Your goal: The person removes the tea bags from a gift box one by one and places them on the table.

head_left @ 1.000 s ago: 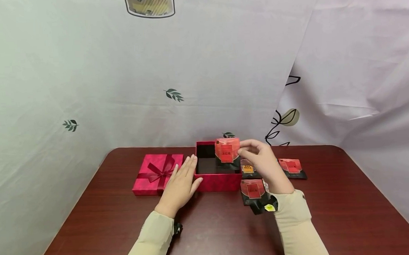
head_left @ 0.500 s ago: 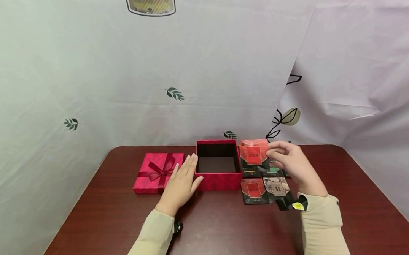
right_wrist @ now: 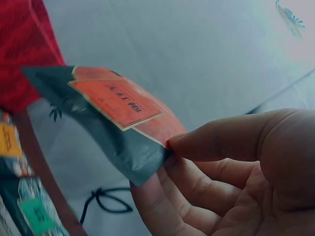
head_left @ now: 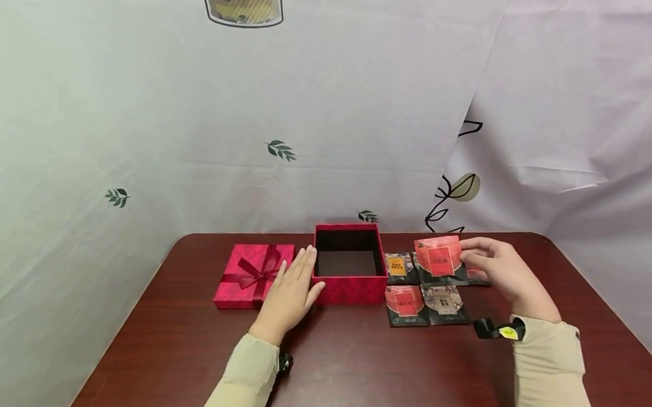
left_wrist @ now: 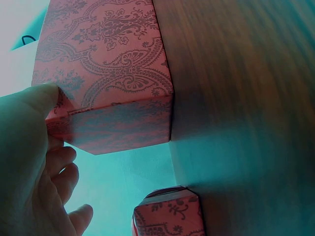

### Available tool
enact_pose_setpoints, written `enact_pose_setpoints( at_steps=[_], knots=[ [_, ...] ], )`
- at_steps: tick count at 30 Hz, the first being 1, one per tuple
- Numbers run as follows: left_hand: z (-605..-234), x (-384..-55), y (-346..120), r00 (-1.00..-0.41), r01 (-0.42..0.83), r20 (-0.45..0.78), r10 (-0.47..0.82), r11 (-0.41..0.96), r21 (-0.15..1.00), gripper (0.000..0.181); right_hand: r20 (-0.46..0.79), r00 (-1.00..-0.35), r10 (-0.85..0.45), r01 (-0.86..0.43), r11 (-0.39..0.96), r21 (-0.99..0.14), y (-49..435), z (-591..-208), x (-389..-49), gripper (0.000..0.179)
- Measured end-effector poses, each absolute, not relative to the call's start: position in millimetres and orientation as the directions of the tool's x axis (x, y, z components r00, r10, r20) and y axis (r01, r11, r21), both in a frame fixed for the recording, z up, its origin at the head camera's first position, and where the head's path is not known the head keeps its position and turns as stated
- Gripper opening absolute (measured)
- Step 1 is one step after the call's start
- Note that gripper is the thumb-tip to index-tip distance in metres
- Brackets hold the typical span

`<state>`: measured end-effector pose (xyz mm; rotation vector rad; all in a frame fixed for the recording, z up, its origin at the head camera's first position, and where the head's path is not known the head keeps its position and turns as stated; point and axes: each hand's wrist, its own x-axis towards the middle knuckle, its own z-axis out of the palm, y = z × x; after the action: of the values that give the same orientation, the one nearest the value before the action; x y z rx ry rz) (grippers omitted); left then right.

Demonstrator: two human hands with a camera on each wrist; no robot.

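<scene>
My right hand [head_left: 512, 274] pinches the edge of a red-and-black sachet [head_left: 440, 261] between thumb and fingers. It is held up above the other sachets, right of the box; in the right wrist view the sachet [right_wrist: 120, 110] tilts away from the thumb. Fingers straight, my left hand [head_left: 289, 296] touches the left side of the red gift box [head_left: 348, 290], whose dark inside holds nothing visible. The thumb lies at the box's front corner in the left wrist view. Left of that hand is the box lid [head_left: 252, 273] with a dark red bow.
Two rows of sachets lie right of the box: an orange-labelled one [head_left: 400, 266], a red one [head_left: 406, 304], a floral one [head_left: 445, 301], and another red one [head_left: 478, 276] partly covered. A green-labelled sachet [right_wrist: 37, 216] shows at the right wrist. Behind the table [head_left: 355, 366] hangs a pale cloth.
My right hand has carried the red-and-black sachet rightward from over the box to over the sachets on the right. My left hand has stayed against the box.
</scene>
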<state>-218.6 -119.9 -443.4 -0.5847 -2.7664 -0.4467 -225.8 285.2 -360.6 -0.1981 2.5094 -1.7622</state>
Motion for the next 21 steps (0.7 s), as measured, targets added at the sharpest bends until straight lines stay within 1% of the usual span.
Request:
enact_pose_setpoints(
  at_steps=[6, 13, 21],
  knots=[
    [-441, -216, -120, -0.882, 0.43, 0.325, 0.342, 0.866, 0.254, 0.075, -0.025, -0.988, -0.151, -0.037, 0.391, -0.919, 300, -371, -227, 0.041],
    [-440, -217, -121, -0.881, 0.429, 0.328, 0.341, 0.868, 0.25, 0.075, -0.05, -0.991, -0.122, -0.013, 0.465, -0.885, 324, -385, -228, 0.042],
    [-439, -216, -120, -0.886, 0.426, 0.313, 0.342, 0.868, 0.257, 0.074, -0.113, -0.989, -0.093, 0.056, 0.47, -0.881, 354, -398, -230, 0.044]
  ],
)
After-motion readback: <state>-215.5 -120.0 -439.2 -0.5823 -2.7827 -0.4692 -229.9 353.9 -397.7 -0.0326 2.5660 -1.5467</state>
